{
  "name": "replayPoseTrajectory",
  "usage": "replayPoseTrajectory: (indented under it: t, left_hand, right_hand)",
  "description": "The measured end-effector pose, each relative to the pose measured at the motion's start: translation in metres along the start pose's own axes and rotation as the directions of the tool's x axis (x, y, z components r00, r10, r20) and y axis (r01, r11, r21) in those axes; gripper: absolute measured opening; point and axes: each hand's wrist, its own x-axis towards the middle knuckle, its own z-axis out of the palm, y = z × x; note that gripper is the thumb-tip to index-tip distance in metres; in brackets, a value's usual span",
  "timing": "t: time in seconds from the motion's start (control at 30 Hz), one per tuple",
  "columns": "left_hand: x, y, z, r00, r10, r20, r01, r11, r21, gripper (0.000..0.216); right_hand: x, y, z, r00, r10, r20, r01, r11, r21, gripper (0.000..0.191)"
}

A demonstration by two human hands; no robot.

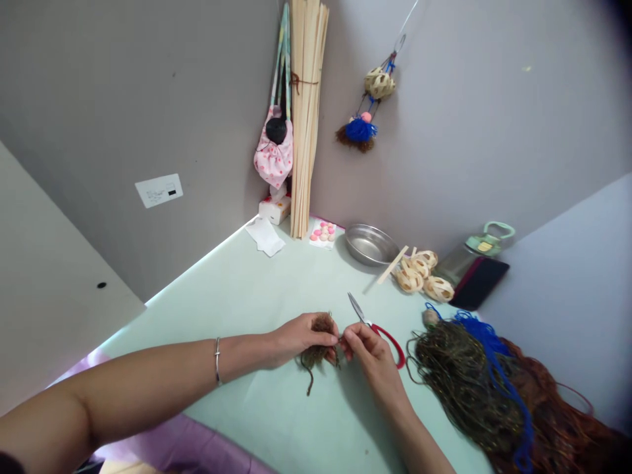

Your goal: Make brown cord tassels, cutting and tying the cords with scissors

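Observation:
A small bundle of brown-green yarn (316,355) is gripped in my left hand (303,336), its loose tail hanging down toward the table. My right hand (368,349) meets it on the right, thumb and forefinger pinched together at the bundle's edge. What they pinch looks like a thin strand of the yarn, though it is partly hidden by the fingers. Just behind my right hand lies a pair of scissors (363,313) with red handles, blades pointing away.
On the right lie heaped olive, blue and rust yarns (459,368). Behind are woven strip balls (417,270), a steel bowl (370,245), a bottle (457,263) and a dark phone (481,282). Wooden strips (306,118) lean in the corner; a tasselled ornament (379,84) hangs on the wall.

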Motion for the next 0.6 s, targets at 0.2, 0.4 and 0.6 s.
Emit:
replayPoseTrajectory:
  t: [0.2,0.4,0.6]
  left_hand:
    - [0.0,0.0,0.0,0.998,0.036,-0.059,-0.037,0.999,-0.008,0.034]
    - [0.0,0.005,0.001,0.992,0.097,-0.084,-0.105,0.99,-0.094,0.035]
    - [-0.006,0.007,0.014,0.996,0.066,-0.062,-0.066,0.998,-0.001,0.037]
  right_hand:
    - [-0.001,0.001,-0.002,0.996,-0.09,0.0,0.087,0.964,-0.25,0.034]
    - [-0.002,0.013,0.011,0.955,-0.274,0.11,0.239,0.498,-0.834,0.023]
    - [0.002,0.021,0.027,0.928,-0.288,0.237,0.309,0.236,-0.921,0.019]
